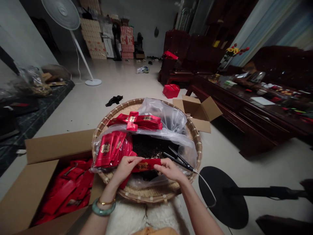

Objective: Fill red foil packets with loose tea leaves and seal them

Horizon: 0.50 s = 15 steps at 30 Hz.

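Between my two hands a red packet with gold print is stretched sideways over the round woven basket. My left hand pinches its left end, and my right hand grips the right end. Under and beyond it, dark loose leaves lie in a clear plastic bag. A black hair straightener with a white cord rests beside my right hand, its plates apart. To the left stands a stack of flat red packets. More red packets lie across the back of the basket.
At the left, an open carton holds many red packets. Another open carton stands behind the basket by a dark wooden table. A black round stand base is at the right. A white fan stands farther back.
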Available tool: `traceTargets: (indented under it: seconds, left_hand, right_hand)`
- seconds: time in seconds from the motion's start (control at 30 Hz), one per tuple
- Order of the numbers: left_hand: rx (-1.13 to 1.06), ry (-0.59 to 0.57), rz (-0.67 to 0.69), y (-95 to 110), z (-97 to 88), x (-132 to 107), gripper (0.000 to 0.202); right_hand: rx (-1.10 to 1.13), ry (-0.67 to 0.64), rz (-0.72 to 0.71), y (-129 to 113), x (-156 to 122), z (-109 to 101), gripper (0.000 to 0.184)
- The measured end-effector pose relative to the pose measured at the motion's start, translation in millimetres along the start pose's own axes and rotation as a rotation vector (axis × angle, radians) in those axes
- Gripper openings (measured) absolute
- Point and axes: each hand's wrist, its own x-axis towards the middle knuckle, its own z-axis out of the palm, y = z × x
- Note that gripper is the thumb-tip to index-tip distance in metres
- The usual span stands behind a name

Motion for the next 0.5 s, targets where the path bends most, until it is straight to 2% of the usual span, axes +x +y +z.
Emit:
traceTargets:
  seconds: [0.17, 0.33, 0.5]
  left_hand:
    - [0.041, 0.030, 0.004, -0.2, -0.6, 0.1, 0.035]
    - [0.046, 0.031, -0.011, 0.1, -2.1, 1.3, 0.040]
    - [-0.034, 0.128, -0.028, -2.9, 0.7, 5.2, 0.043]
  right_hand:
    - [0.068, -0.068, 0.035, -1.8, -1.6, 2.2, 0.044]
    - [0.112, -0.018, 0.010, -3.4, -1.5, 7.1, 0.043]
    - [0.108, -0.026, 0.011, 2.7, -2.8, 4.4, 0.044]
